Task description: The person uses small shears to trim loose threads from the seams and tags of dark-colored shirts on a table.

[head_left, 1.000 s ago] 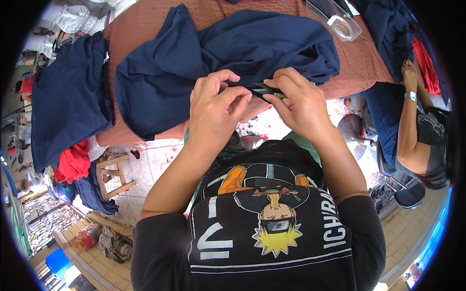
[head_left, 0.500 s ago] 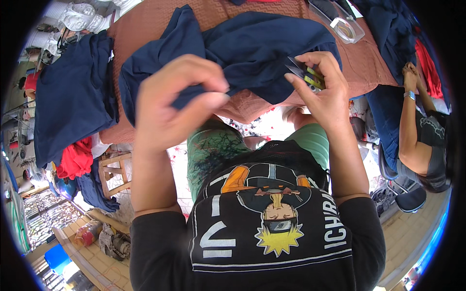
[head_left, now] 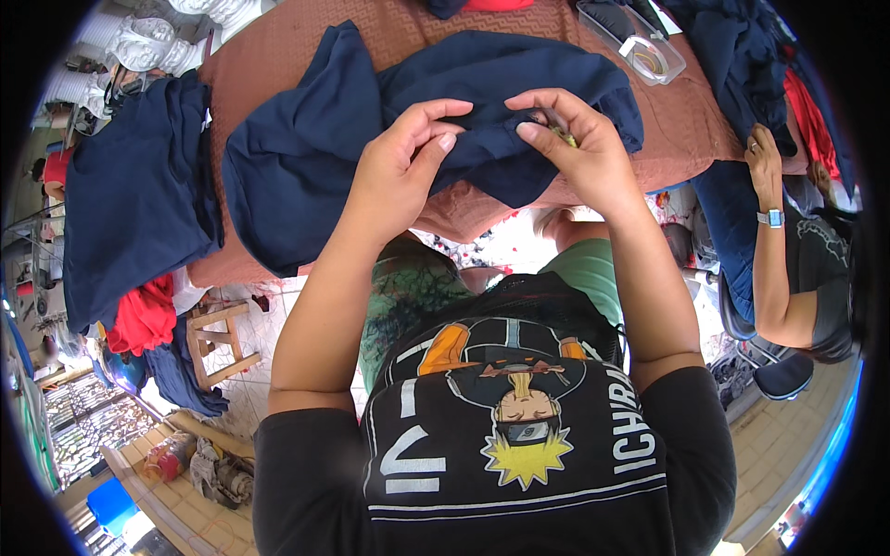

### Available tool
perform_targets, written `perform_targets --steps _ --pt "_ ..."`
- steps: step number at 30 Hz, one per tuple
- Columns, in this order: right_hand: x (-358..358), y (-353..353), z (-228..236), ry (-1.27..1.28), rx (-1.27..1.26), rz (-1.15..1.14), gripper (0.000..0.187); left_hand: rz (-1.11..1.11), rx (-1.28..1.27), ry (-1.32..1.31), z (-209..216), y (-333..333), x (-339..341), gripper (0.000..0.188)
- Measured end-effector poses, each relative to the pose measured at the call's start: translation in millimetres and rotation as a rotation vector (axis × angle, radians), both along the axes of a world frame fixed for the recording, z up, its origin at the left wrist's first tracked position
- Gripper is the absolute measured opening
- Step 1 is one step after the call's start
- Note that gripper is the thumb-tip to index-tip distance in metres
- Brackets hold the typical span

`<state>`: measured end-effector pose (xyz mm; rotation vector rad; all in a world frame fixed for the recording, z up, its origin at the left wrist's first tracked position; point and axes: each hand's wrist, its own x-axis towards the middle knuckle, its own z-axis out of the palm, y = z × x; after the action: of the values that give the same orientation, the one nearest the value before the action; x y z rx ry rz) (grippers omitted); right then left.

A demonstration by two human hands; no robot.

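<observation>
A dark navy garment [head_left: 519,69] lies bunched over the near part of the table in front of me. My left hand [head_left: 408,157] is closed in a pinch at its near folds, thumb and fingertips against the cloth. Across from it, my right hand [head_left: 579,148] keeps a small pair of thread snips [head_left: 568,141] in the palm; only a bit of the yellow-green handle shows, the blades being mostly hidden. The right thumb and forefinger also meet at a fold of the garment. A short stretch of navy cloth spans the gap between both hands.
A brown patterned cloth [head_left: 269,69] covers the table. Folded navy garments [head_left: 139,176] hang over its left end. At the far right stands a clear plastic box [head_left: 667,69] with a tape roll. A co-worker's hand [head_left: 765,157] touches navy cloth at right. A wooden stool [head_left: 218,338] stands lower left.
My left hand has moved up and right to the garment. My right hand has shifted slightly left onto the cloth, its snips now mostly hidden. The co-worker's arm has moved.
</observation>
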<state>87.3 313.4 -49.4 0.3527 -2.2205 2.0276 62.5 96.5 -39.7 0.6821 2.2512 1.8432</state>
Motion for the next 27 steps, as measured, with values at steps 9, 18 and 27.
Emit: perform_targets --steps 9,18,27 --pt "0.7 2.9 0.2 -0.303 -0.153 0.010 0.021 -0.110 0.045 -0.083 -5.9 -6.8 5.7 0.031" --pt "7.3 -4.9 9.5 0.139 0.629 -0.540 0.028 0.133 0.134 -0.327 -2.1 8.5 6.1 0.021" --pt "44.2 -33.3 20.8 0.365 0.645 -0.285 0.019 0.156 0.320 -0.525 3.6 10.2 9.1 0.027"
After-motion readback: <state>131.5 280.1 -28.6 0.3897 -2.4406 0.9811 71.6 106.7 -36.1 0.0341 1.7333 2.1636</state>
